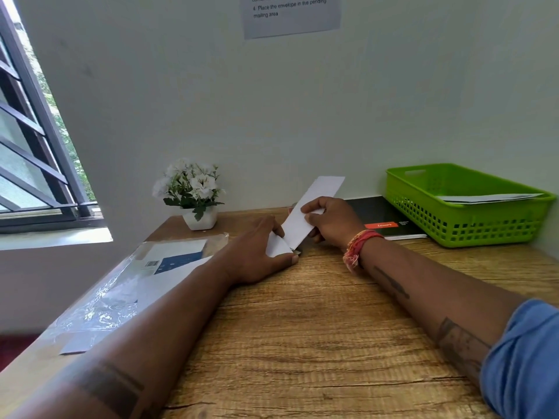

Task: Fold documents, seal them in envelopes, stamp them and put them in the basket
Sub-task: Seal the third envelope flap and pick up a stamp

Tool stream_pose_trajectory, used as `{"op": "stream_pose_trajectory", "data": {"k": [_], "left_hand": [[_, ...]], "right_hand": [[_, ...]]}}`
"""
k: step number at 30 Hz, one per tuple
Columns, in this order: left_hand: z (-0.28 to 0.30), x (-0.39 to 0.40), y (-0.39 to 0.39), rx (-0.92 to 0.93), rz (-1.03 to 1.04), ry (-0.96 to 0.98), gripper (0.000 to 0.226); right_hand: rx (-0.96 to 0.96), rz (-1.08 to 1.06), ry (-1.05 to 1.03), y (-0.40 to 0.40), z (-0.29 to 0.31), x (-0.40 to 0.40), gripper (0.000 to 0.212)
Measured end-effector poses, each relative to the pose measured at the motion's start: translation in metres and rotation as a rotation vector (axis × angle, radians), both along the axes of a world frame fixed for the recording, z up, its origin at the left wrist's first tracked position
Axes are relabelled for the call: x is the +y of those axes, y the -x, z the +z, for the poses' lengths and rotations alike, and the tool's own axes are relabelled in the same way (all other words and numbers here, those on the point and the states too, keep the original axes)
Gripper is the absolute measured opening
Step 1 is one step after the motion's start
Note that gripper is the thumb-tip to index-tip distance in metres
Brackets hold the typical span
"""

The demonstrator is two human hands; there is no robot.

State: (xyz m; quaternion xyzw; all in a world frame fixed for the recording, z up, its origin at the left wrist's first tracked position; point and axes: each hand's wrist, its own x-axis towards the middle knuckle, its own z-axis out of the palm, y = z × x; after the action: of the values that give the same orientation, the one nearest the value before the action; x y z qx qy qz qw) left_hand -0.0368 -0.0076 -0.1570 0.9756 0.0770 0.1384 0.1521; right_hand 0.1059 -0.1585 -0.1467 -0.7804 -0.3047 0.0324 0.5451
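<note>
1. A wooden worktop [317, 343] fills the near and middle of the view, running up to a pale wall at the far side, with a barred window [33, 146] at the far left.
2. A printed notice [292, 16] is stuck high on the wall; its readable line says "Place the envelope in the pending mailing area".
3. A green plastic basket [453, 228] sits at the far right of the worktop, with white envelopes [487, 197] lying inside it.
4. A clear plastic packet [121, 291] with white sheets and a blue label lies along the left edge of the worktop.
5. A black notebook [384, 216] with an orange label lies flat just left of the basket, touching or nearly touching it.
6. A small white pot of white flowers [193, 195] stands at the far left of the worktop, against the wall.
7. A long white envelope [314, 207] is held tilted above the middle of the far worktop, its upper end pointing far and right.
8. The right hand [332, 222], with a red thread band on its wrist, grips the envelope's middle, thumb across the front and fingers curled behind.
9. The left hand [260, 255] rests low on the worktop, its thumb and fingers pinching a white folded piece at the envelope's lower end; whether this is the flap or a document I cannot tell.
</note>
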Motion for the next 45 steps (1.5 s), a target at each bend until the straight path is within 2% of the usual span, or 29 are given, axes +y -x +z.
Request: {"op": "stream_pose_trajectory", "data": {"k": [10, 13, 17, 22, 28, 30, 34, 36, 40, 42, 45], "left_hand": [[0.002, -0.003, 0.000, -0.002, -0.002, -0.014, 0.056], [0.002, -0.003, 0.001, -0.004, 0.003, -0.015, 0.056], [0.001, -0.001, 0.001, -0.013, -0.007, -0.012, 0.054], [0.001, -0.001, 0.000, -0.026, -0.018, -0.003, 0.053], [-0.001, 0.000, 0.000, -0.096, -0.062, 0.026, 0.054], [-0.001, 0.001, 0.001, -0.079, -0.040, 0.032, 0.052], [-0.001, -0.001, 0.001, -0.064, -0.017, 0.003, 0.052], [-0.001, -0.001, 0.000, -0.075, -0.019, 0.011, 0.051], [0.000, -0.001, 0.000, -0.082, -0.025, 0.017, 0.052], [0.000, -0.001, 0.000, -0.078, -0.022, 0.030, 0.051], [0.000, -0.002, 0.000, -0.071, -0.021, 0.018, 0.051]], "right_hand": [[0.089, -0.021, 0.002, 0.003, -0.002, 0.004, 0.023], [0.142, 0.081, 0.005, 0.010, 0.001, 0.001, 0.019], [0.047, 0.158, 0.094, 0.013, 0.007, -0.005, 0.016], [0.163, 0.221, 0.130, 0.011, 0.007, -0.012, 0.015], [0.258, 0.374, 0.167, 0.025, 0.013, -0.005, 0.024], [0.271, 0.307, 0.141, 0.018, 0.014, -0.009, 0.027], [0.242, 0.050, 0.046, -0.002, 0.012, -0.017, 0.018], [0.234, 0.088, 0.079, 0.000, 0.010, -0.016, 0.016], [0.270, 0.317, 0.167, 0.011, 0.012, -0.013, 0.019], [0.285, 0.270, 0.095, 0.008, 0.012, -0.013, 0.022], [0.274, 0.039, 0.009, 0.001, 0.010, -0.013, 0.019]]}}
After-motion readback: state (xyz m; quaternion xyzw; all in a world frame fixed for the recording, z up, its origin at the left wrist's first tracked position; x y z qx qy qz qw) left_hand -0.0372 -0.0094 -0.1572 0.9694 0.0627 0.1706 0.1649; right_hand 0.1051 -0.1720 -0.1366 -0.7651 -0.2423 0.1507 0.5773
